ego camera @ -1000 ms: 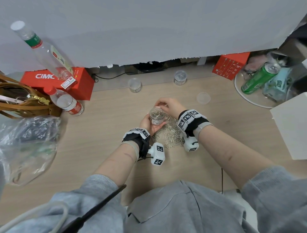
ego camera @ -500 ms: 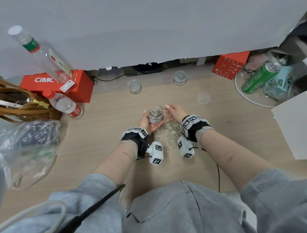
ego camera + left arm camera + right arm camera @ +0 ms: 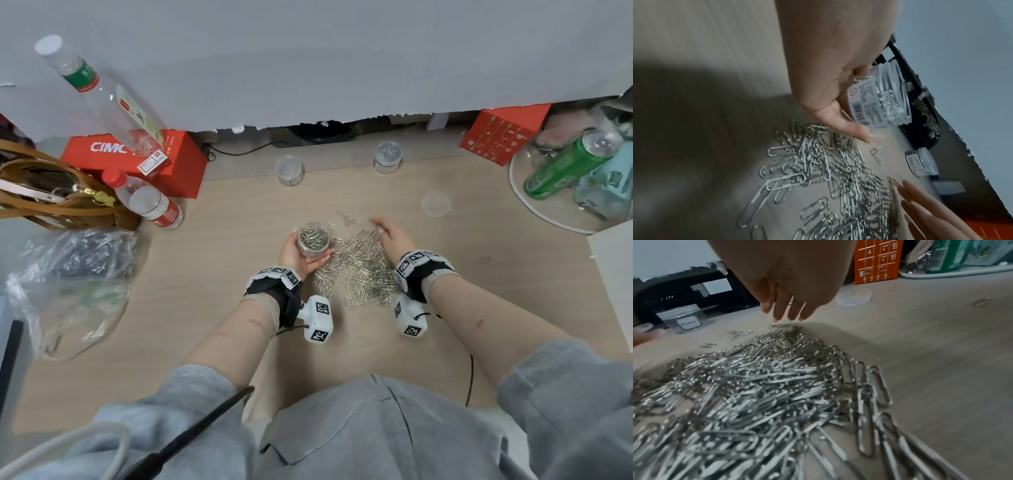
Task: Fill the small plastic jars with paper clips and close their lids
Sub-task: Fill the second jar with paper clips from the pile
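Two hands: left hand grips open jar; right hand hovers flat-fingered over paper clips.

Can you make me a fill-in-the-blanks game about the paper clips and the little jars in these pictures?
1. The open jar full of paper clips is held by the ____ hand.
2. The right hand hovers over the pile of paper clips with its fingers ____.
3. The loose lid lies on the ____.

Missing words: left; straight; table

left hand gripping jar, paper clips below
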Demonstrator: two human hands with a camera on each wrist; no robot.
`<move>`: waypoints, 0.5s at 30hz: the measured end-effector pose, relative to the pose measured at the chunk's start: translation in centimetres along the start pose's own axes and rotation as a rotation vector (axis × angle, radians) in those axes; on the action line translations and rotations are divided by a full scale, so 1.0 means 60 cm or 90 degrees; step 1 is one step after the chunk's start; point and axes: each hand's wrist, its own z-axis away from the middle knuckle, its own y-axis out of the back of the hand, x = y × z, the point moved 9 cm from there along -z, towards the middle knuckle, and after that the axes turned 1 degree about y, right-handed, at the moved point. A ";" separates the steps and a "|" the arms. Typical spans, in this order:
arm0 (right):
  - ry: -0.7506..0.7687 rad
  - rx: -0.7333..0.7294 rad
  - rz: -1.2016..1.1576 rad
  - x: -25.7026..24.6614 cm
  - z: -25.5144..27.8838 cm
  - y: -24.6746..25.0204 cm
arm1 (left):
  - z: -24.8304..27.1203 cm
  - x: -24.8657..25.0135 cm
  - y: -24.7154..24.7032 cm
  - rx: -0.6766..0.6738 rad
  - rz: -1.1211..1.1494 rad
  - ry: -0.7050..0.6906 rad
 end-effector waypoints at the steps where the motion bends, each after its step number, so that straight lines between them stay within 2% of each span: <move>1: 0.005 -0.013 0.003 -0.002 -0.003 -0.006 | 0.001 0.000 0.008 0.013 0.007 -0.003; 3: 0.023 -0.036 0.007 -0.013 -0.013 -0.018 | 0.002 0.000 0.022 0.045 0.021 -0.007; 8: 0.103 -0.097 0.081 -0.055 -0.037 -0.051 | -0.004 -0.010 0.054 0.065 0.042 -0.025; 15: 0.158 -0.178 0.129 -0.089 -0.058 -0.073 | -0.006 -0.045 0.092 0.095 0.083 -0.019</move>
